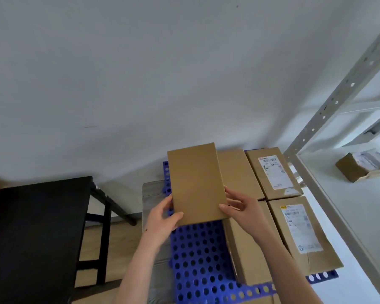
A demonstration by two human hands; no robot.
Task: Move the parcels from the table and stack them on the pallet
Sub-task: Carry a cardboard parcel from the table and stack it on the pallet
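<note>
Both hands grasp one flat, plain brown cardboard parcel (pixel 196 185) near the centre of the frame: the left hand (pixel 162 216) curls round its lower left corner with the thumb on the top face, and the right hand (pixel 244 208) pinches its lower right corner, thumb likewise on top. This parcel is slightly tilted and sits over the bare upper left part of the blue perforated plastic pallet (pixel 198 260), which fills the lower centre; whether it touches the pallet cannot be told. To its right on the pallet lie four more brown cardboard boxes in two rows: a far plain box (pixel 237 172) partly hidden behind the held parcel, a near plain box (pixel 246 249) below the right forearm, and two with white shipping labels, the farther labelled box (pixel 272 172) and the nearer labelled box (pixel 303 233), set edge to edge. At lower left stands a black rectangular table (pixel 37 227) on a light wooden floor (pixel 110 238). Along the right edge runs a grey perforated metal shelf rack (pixel 329 110), and on its white shelf rests a small taped brown carton (pixel 358 166). A pale wall (pixel 119 73) fills the upper part
</note>
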